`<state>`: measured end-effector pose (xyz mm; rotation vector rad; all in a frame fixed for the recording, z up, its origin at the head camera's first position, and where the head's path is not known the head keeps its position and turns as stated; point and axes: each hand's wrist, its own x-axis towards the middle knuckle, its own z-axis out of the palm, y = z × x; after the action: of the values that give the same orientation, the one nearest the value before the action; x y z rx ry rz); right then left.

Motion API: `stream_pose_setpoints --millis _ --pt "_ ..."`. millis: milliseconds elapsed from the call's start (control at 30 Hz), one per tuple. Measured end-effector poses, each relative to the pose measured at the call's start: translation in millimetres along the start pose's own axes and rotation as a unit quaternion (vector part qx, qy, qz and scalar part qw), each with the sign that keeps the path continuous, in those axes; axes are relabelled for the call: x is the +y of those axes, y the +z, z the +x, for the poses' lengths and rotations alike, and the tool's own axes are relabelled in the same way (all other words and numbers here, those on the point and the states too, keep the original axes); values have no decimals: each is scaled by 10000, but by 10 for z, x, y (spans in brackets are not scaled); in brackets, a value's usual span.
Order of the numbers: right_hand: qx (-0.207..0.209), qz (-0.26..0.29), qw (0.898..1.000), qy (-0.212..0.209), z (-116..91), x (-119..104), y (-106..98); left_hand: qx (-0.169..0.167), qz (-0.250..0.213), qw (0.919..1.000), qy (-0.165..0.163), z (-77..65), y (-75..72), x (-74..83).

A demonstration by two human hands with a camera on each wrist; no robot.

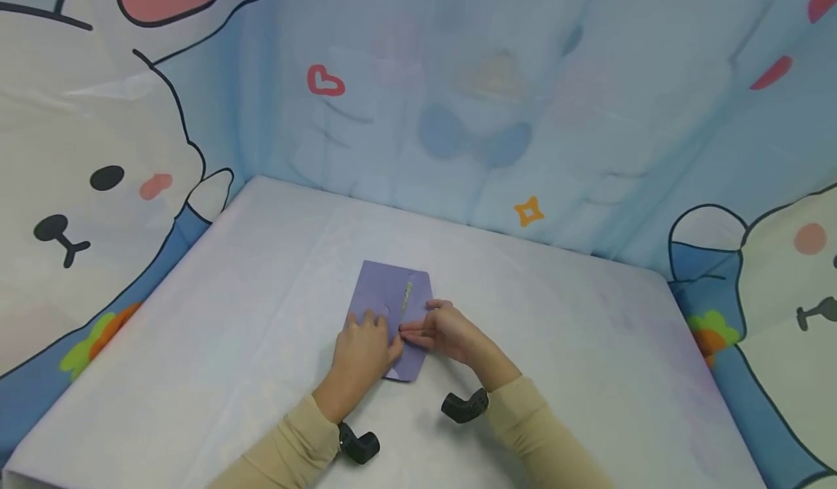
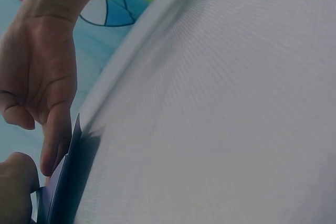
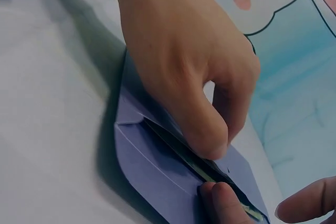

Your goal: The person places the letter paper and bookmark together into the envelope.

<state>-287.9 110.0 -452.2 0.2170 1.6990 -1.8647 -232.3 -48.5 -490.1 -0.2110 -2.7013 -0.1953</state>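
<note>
A purple envelope [image 1: 377, 285] lies on the white table, with an opening running along its length. A narrow yellow-green patterned strip [image 1: 407, 296] shows in that opening; what it belongs to is hidden. My left hand [image 1: 363, 345] rests on the envelope's left half, fingers forward, its thumb beside the opening. In the right wrist view this left hand [image 3: 178, 51] has its thumb tip at the opening's edge. From the right, my right hand [image 1: 451, 333] pinches the opening's edge between thumb and finger. The left wrist view shows the right hand [image 2: 42, 72] palm-on, a finger reaching down to the raised envelope edge [image 2: 60, 182].
The white tabletop [image 1: 556, 329] spreads around the envelope. Behind it and at both sides hangs a light blue cartoon-printed cloth [image 1: 392, 111]. A black curved device [image 1: 358, 445] sits at the left wrist, and a similar device [image 1: 466, 407] at the right wrist.
</note>
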Motion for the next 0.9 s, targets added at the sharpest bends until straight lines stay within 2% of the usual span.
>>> stream_pose_setpoints --millis 233,400,600,900 --pt "76 -71 9999 19 154 -96 -76 212 61 9997 67 -17 -10 8" --pt "190 -153 9997 91 288 -180 -121 234 59 9997 101 -16 -1 8" --pt "390 -1 9991 136 413 -272 -137 228 113 9996 112 -30 10 4" --pt "365 374 9986 -79 577 -386 -182 180 97 9997 128 -18 7 -2"
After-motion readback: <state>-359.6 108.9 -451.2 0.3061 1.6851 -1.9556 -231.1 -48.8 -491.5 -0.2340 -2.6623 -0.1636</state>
